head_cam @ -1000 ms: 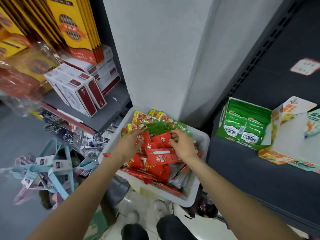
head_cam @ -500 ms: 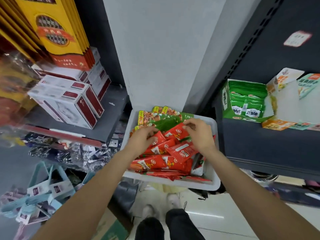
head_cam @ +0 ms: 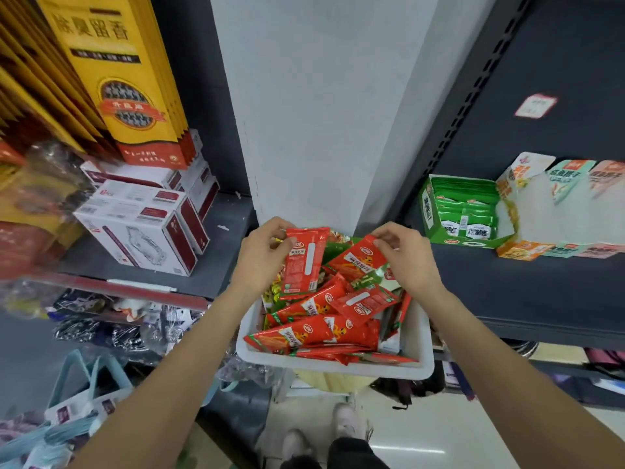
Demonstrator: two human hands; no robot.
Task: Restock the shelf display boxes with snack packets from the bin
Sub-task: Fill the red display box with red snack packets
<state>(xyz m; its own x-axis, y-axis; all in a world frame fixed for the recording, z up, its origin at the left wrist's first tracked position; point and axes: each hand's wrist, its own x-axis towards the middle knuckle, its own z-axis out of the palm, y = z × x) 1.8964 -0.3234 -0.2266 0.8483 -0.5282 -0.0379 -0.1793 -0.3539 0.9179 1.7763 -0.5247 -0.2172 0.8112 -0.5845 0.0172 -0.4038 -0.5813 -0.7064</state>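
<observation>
A white plastic bin (head_cam: 416, 363) in front of me holds a heap of red snack packets (head_cam: 314, 330) and some green ones. My left hand (head_cam: 262, 255) holds one red packet (head_cam: 302, 262) upright above the heap. My right hand (head_cam: 404, 257) pinches the top corner of another red packet (head_cam: 358, 262) that slants down into the bin. On the dark shelf to the right stands a green display box (head_cam: 427, 211) full of green packets, and beside it an orange and white display box (head_cam: 527, 248) whose inside looks bare.
A white pillar (head_cam: 324, 113) rises behind the bin. The left shelf carries white and maroon cartons (head_cam: 142, 231) and tall yellow boxes (head_cam: 125, 79). Blue bags (head_cam: 77, 401) hang at lower left. My shoes (head_cam: 348, 421) stand on the pale floor below.
Both hands have risen out of the heap, each lifting a red packet. The view has tilted upward, so the bin sits lower in the frame.
</observation>
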